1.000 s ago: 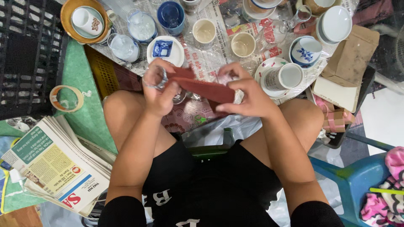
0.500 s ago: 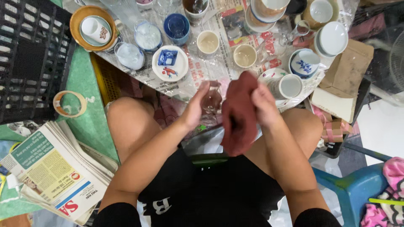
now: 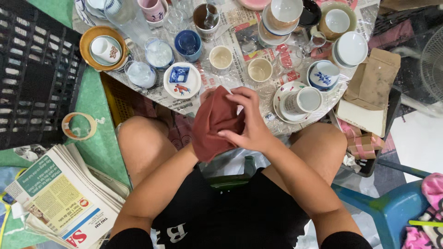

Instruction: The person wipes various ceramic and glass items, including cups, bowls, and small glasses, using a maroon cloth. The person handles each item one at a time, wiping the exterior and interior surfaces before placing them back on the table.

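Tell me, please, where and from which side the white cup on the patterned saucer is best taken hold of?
Grip the white cup around its body from above: it stands upright on the patterned saucer, mouth open, with bare rim showing. I cannot see a handle. Its near side, toward the right hand, looks least crowded.

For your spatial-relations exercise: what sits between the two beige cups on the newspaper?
Nothing: in the head view, only bare newspaper separates the left beige cup from the right beige cup.

I seem to be in a cluttered home sorting spot: cups and saucers (image 3: 301,102) on newspaper-covered table (image 3: 272,92), stacked newspapers (image 3: 60,198), black crate (image 3: 32,69), tape roll (image 3: 78,126).
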